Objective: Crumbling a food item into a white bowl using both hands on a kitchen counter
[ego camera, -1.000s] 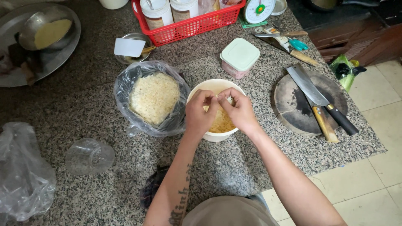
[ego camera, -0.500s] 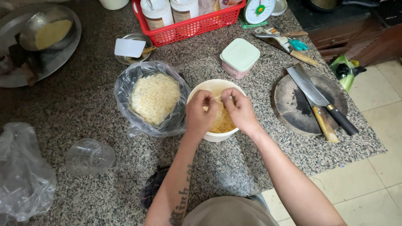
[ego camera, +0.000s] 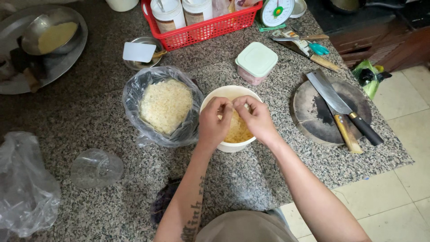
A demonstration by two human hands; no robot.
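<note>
A white bowl (ego camera: 227, 92) stands on the granite counter in front of me, holding a yellowish crumbly food (ego camera: 238, 132). My left hand (ego camera: 213, 123) and my right hand (ego camera: 257, 118) are both over the bowl, fingertips pinched together on a bit of that food near the bowl's middle. To the left of the bowl sits an open clear plastic bag (ego camera: 162, 107) full of pale shredded food.
A round chopping block (ego camera: 309, 112) with a cleaver (ego camera: 340, 106) lies to the right. A lidded tub (ego camera: 256, 62), red basket (ego camera: 201, 27), kitchen scale (ego camera: 277, 11), metal tray (ego camera: 42, 49), upturned clear cup (ego camera: 95, 168) and crumpled plastic bag (ego camera: 24, 188) surround the bowl. The counter's edge runs along the right.
My fingers have shifted slightly over the bowl, drawing closer together on the food. Nothing else has moved.
</note>
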